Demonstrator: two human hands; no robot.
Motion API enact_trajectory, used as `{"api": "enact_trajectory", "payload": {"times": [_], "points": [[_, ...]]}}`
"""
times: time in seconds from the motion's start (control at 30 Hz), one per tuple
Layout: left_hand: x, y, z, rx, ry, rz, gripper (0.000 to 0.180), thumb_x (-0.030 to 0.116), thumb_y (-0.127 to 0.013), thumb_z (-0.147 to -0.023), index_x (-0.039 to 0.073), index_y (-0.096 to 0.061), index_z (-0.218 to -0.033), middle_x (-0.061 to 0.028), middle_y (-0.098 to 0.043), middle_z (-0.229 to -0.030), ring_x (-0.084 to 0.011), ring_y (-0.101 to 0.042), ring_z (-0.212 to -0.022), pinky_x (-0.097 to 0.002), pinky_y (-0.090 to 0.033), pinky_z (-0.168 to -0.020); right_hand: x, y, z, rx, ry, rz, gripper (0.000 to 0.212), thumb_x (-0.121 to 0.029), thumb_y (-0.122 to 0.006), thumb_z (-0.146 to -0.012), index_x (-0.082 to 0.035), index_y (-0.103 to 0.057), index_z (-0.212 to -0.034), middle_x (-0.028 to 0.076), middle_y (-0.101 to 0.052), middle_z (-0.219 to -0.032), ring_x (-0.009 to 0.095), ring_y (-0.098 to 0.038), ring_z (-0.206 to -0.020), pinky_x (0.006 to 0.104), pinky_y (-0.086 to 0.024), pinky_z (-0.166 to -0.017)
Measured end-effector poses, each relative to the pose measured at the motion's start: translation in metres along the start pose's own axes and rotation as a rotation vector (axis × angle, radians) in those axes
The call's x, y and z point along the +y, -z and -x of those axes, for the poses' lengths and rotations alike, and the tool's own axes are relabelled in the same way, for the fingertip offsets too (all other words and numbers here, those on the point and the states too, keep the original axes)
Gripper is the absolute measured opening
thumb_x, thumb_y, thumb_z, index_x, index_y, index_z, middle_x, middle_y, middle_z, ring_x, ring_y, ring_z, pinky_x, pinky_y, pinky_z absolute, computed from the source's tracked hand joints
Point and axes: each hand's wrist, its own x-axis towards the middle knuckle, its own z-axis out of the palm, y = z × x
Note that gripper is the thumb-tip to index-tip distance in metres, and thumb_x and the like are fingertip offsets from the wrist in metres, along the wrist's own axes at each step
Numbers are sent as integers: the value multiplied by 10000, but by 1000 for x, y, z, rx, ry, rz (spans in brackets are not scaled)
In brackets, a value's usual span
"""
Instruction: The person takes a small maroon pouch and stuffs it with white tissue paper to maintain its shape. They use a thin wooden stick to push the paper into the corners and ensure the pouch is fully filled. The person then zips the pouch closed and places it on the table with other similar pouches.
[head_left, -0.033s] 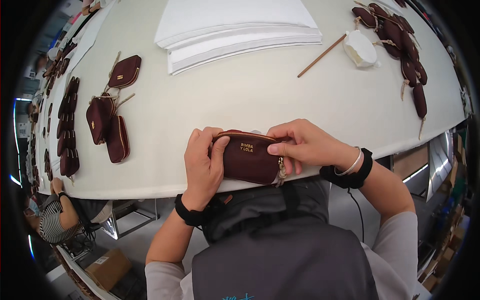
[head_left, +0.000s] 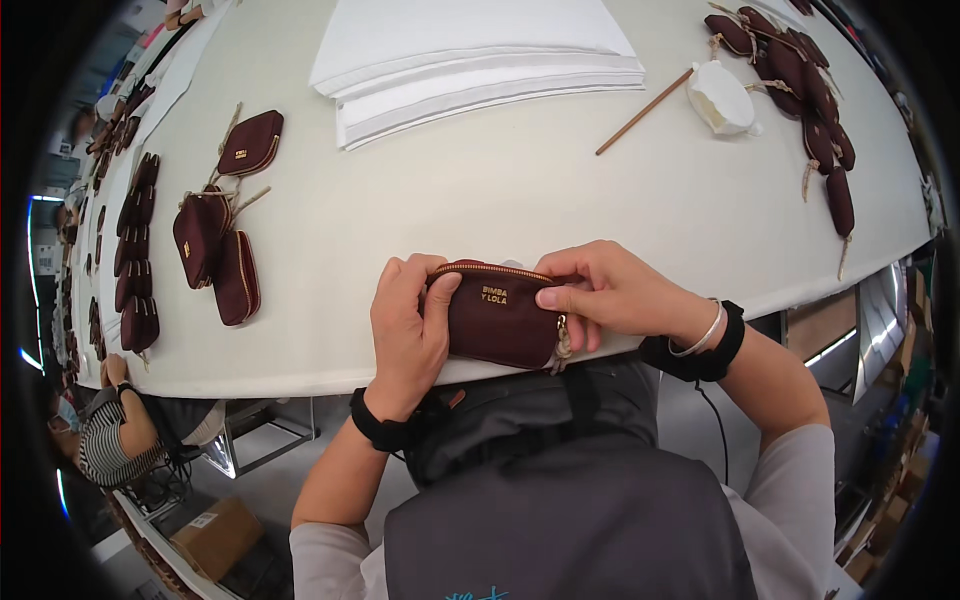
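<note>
A dark maroon zip pouch [head_left: 500,325] is held between my two hands at the table's near edge. Gold lettering marks its front, and a gold-toothed zip [head_left: 490,268] curves along the top. My left hand [head_left: 408,325] is closed on the pouch's left end, thumb on the front and fingers behind. With thumb and fingers, my right hand [head_left: 605,292] pinches the upper right corner by the zip's end. Below that corner hangs a beige knotted cord pull [head_left: 563,342], close to my right fingers. The pouch's back and underside are hidden.
Several similar pouches lie to the left, one of them a flat pouch [head_left: 251,143]. White sheets [head_left: 480,95] are stacked at the far middle. A thin brown stick [head_left: 643,112] touches a white wrapped lump [head_left: 720,98], beside a pouch heap [head_left: 800,75]. Another person [head_left: 120,430] sits at the left.
</note>
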Motion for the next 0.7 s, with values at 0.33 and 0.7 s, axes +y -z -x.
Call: {"api": "enact_trajectory", "payload": {"times": [0.33,0.7], "points": [[7,10,-6,-213,42,50,185,228,-734,-940,69,-729,-1033,-37,-655,-866,-200,-557,-862,-321,-469,-778,12,-2,4,110,83,-57,202,-72,-566,-1029,50,-649,-1167,31,-676,-824,49,-618,-605,193,-534,-545],[5,-8,1,-34,-43,12,111,195,-707,-953,86,-730,-957,-30,-605,-833,-222,-509,-857,-346,-406,-816,9,-8,3,149,81,-9,212,-108,-617,-1005,39,-663,-1150,58,-690,-840,82,-635,-593,230,-563,-545]]}}
